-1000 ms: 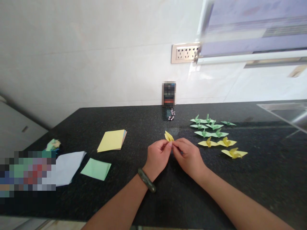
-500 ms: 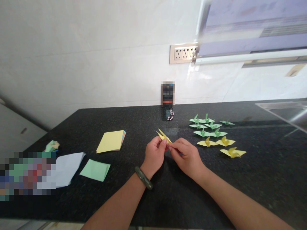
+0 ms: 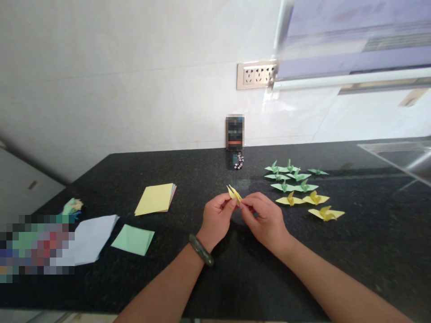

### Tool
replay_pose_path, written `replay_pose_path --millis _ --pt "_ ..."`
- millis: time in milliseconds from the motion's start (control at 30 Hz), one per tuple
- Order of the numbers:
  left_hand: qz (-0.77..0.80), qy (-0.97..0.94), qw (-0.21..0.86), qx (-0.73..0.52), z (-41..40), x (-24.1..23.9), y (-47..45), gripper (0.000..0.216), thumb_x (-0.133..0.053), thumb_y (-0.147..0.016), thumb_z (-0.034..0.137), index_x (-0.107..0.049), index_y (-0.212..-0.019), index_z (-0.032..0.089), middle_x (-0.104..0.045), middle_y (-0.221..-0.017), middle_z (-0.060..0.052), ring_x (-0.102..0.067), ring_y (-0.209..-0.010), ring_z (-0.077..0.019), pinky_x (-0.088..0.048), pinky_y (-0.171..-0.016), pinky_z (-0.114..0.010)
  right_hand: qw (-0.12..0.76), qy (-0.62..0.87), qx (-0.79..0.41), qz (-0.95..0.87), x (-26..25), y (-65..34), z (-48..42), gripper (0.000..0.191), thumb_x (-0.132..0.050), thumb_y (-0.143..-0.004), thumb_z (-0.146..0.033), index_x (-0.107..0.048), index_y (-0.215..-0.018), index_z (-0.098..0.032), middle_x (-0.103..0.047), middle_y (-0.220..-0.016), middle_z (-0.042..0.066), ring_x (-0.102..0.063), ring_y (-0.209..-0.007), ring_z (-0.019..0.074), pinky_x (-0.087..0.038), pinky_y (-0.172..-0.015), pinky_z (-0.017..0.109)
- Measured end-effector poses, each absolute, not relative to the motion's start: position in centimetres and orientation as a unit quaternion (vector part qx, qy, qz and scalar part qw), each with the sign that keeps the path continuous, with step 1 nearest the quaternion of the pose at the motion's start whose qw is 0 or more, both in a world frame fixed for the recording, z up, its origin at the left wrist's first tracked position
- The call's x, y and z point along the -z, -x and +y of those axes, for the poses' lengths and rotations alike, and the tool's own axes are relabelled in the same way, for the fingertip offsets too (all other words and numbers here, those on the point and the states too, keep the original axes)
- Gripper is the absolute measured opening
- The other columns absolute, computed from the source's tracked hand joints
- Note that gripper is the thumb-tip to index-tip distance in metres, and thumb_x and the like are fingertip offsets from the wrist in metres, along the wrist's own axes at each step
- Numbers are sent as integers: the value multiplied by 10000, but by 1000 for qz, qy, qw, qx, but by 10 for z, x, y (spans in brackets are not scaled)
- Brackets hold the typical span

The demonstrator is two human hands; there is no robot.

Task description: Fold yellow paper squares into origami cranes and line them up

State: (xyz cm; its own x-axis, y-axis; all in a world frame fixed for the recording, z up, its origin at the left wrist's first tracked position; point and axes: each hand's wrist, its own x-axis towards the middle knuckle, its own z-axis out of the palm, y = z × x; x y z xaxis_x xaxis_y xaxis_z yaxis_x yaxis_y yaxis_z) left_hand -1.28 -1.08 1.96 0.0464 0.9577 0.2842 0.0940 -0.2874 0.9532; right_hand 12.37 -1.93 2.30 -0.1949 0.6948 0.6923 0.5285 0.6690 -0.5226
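A small folded yellow paper crane (image 3: 234,194), its points sticking up, is pinched between both hands above the dark counter. My left hand (image 3: 218,218) grips its lower left part between thumb and fingers. From the other side, the fingertips of my right hand (image 3: 264,216) press on its lower right end. The fingers cover the lower part of the paper. To the right stand finished yellow paper cranes (image 3: 326,213), with several green paper cranes (image 3: 297,175) behind them.
Left of my hands lie a stack of yellow-topped paper (image 3: 155,198), a green sheet (image 3: 134,239) and white sheets (image 3: 96,237). A blurred phone-like device (image 3: 235,133) leans on the wall with a beaded strap (image 3: 239,160) before it. A sink (image 3: 404,157) borders the counter at right.
The folded yellow paper has turned more upright and shifted slightly right between my fingers. Both hands keep their hold in nearly the same place.
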Motion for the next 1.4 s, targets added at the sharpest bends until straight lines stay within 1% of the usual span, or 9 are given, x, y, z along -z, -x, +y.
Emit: replay_pose_path --millis 133,300,600,800,933,1000,1100,1200,1400 --pt "444 -597 405 -531 -11 -17 14 171 -546 -789 269 -656 -771 140 -660 -760 -43 -591 -700 -147 -464 -679 -264 498 404 -116 -758 -25 -124 -20 96 -517 -804 -119 -594 -791 -175 -583 -755 32 -546 -700 128 -444 -619 242" --pt "458 -614 378 -520 -9 -17 17 187 -533 -799 266 -658 -748 137 -628 -707 -29 -558 -680 -142 -441 -658 -261 499 446 -170 -724 -25 -122 -22 89 -526 -806 -171 -562 -725 -181 -552 -709 17 -522 -632 115 -437 -553 230" --pt "437 -603 416 -522 -10 -16 16 193 -519 -808 292 -632 -754 145 -592 -696 -16 -552 -690 -142 -444 -670 -260 509 437 -186 -718 -28 -121 -22 87 -525 -797 -155 -598 -761 -187 -564 -716 18 -524 -636 116 -429 -542 229" --pt "420 -600 441 -518 -10 -15 15 192 -496 -824 293 -602 -756 148 -558 -687 -4 -532 -673 -129 -444 -663 -253 506 461 -252 -684 -23 -121 -18 142 -540 -808 -254 -598 -707 -174 -572 -702 23 -537 -635 126 -433 -548 239" --pt "410 -589 477 -507 -10 -15 14 195 -482 -830 300 -609 -810 153 -577 -724 -6 -538 -666 -123 -457 -662 -254 513 483 -314 -636 -17 -120 -13 164 -556 -796 -305 -607 -869 -167 -633 -763 36 -574 -649 138 -463 -574 255" --pt "417 -586 480 -502 -11 -17 13 197 -480 -827 301 -614 -823 156 -590 -727 -7 -546 -659 -124 -463 -646 -251 501 474 -316 -652 -17 -121 -12 165 -538 -807 -301 -623 -863 -171 -639 -771 38 -580 -661 141 -464 -588 255" --pt "450 -589 449 -499 -12 -21 12 193 -496 -813 287 -633 -794 152 -601 -694 -7 -546 -635 -123 -459 -617 -240 488 476 -285 -674 -18 -122 -12 155 -528 -810 -284 -622 -757 -172 -618 -730 32 -567 -658 140 -452 -586 249" --pt "480 -584 427 -496 -12 -22 12 196 -520 -796 288 -655 -789 145 -622 -689 -17 -552 -627 -127 -450 -604 -236 485 492 -289 -663 -17 -123 -11 150 -540 -795 -291 -593 -726 -169 -603 -690 24 -547 -616 133 -441 -556 242" --pt "460 -565 470 -498 -13 -20 11 221 -594 -745 327 -659 -821 130 -648 -692 -28 -557 -608 -129 -436 -584 -239 479 502 -332 -639 -16 -123 -9 153 -555 -767 -305 -564 -700 -168 -538 -559 -9 -484 -513 116 -399 -476 228"
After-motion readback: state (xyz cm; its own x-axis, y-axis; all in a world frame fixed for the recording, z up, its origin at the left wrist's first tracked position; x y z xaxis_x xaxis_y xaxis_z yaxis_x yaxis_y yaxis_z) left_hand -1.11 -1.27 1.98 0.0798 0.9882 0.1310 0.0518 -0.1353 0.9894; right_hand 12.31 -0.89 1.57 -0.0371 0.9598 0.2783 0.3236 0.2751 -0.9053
